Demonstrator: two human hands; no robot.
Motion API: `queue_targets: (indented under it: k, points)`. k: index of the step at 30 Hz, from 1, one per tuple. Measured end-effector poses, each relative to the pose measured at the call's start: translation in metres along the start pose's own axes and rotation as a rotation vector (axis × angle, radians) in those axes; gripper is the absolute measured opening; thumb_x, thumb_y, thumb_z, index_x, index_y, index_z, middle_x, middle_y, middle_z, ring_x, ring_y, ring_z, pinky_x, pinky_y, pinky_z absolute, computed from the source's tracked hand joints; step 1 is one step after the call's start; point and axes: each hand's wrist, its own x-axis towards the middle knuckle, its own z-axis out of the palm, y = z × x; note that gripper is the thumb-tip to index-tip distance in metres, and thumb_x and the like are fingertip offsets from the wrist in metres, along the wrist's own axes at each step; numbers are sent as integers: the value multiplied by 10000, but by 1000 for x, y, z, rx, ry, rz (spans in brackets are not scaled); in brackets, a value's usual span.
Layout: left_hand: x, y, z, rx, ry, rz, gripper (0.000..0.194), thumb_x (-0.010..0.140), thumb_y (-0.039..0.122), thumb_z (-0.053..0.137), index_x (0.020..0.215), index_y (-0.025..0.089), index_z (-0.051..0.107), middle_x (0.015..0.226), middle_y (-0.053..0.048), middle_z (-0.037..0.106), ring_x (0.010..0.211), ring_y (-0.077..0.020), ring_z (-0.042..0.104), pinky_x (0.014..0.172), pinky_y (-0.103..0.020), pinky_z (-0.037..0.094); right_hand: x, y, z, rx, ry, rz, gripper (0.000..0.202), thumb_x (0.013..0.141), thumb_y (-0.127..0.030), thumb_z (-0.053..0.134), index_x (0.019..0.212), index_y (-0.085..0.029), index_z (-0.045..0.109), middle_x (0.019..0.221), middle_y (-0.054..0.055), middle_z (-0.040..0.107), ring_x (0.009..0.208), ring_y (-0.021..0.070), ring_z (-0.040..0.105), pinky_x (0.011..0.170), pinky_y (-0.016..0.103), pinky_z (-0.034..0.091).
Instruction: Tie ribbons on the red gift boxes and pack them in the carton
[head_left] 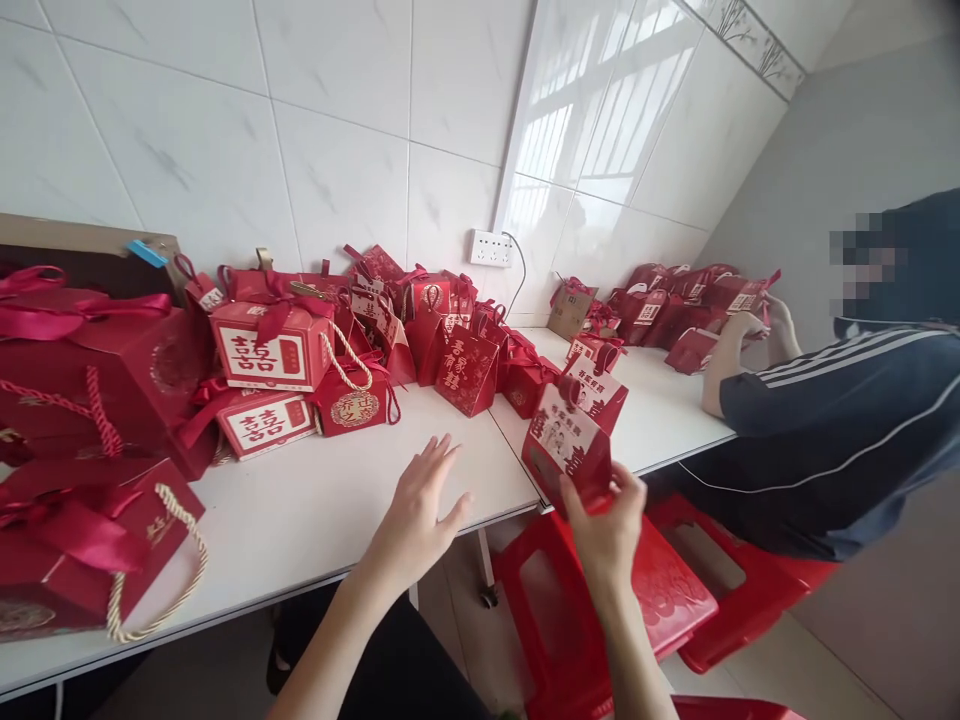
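Wedding favour box (568,438), red-and-white, printed: at front edge of the white table (300,510), grasped low by the right hand (610,525); left hand (420,500) spread, holding nothing. Risk: loosened one-handed grip could drop it onto the plastic stool (671,590).

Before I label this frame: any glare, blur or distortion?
Head view: barred-window glare on the wall tiles, right of centre; head view: wide-angle distortion, wall lines leaning at right; head view: right hand looks slightly soft, possibly motion blur; head view: blocky pixels mask the head of the co-worker; head view: top-right corner darkened.
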Motion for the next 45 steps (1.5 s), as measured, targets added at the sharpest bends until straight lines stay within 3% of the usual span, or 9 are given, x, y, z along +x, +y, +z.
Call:
queue_targets:
  k: [11,17,23,29,33,36,39,42,45]
  points:
    - [-3,0,14,346,-170,-38,700,864,405,494,1445,97,253,1508,-156,235,1413,-309,108,1157,-538,186,33,27,53,-79,-119,-7,711,698,-520,653,1232,-121,407,1132,186,481,1113,358,461,956,552,375]
    - [-5,2,12,328,-203,-82,743,847,430,500,1453,86,239,1517,-149,212,1418,-305,97,1174,-509,162,18,-19,63,-171,-20,-286,682,779,-492,634,1290,-125,371,1266,248,399,1227,411,354,949,656,314]
    - [-4,6,11,253,-125,-95,791,754,357,592,1445,130,281,1529,-126,213,1425,-318,112,1164,-524,181,-17,-116,131,227,-647,-603,304,854,-324,575,1124,-206,500,1186,144,445,1138,277,483,925,478,468]
    - [-7,-3,20,177,-94,-103,855,741,436,607,1457,124,259,1534,-125,212,1429,-313,115,1184,-500,120,-9,-189,227,450,-963,-463,892,628,-419,771,1324,-100,312,1341,236,366,1327,350,310,1091,539,290]
    - [-4,-13,29,186,-66,-95,883,732,481,612,1455,116,259,1525,-135,240,1424,-323,141,1184,-503,134,9,-209,260,579,-1191,-188,1127,548,-456,802,1402,-81,168,1408,244,329,1358,346,285,1095,519,287]
    - [-4,-12,27,171,-64,-91,868,737,495,609,1437,98,283,1526,-156,229,1426,-330,125,1176,-517,165,23,-207,250,659,-1235,-154,1080,550,-420,808,1405,-136,212,1402,212,371,1290,325,402,1028,492,389]
    - [-19,-5,17,24,74,-53,533,819,346,529,1312,154,458,1454,-125,394,1395,-294,267,1144,-477,284,34,-187,209,768,-1200,-185,997,607,-391,785,1413,-221,222,1425,173,360,1241,299,464,963,471,457]
    - [-51,-1,5,-207,446,23,245,898,226,394,1067,206,571,1181,-103,596,1159,-228,540,984,-385,469,32,-151,156,822,-1212,-222,939,647,-357,771,1409,-260,230,1422,143,377,1235,266,477,972,437,458]
    - [-80,-5,-4,-251,829,34,170,912,221,414,1022,221,543,1061,-85,578,1024,-209,571,873,-344,502,17,-111,117,691,-1418,-266,845,640,-306,782,1364,-258,349,1339,122,486,1160,269,546,937,441,482]
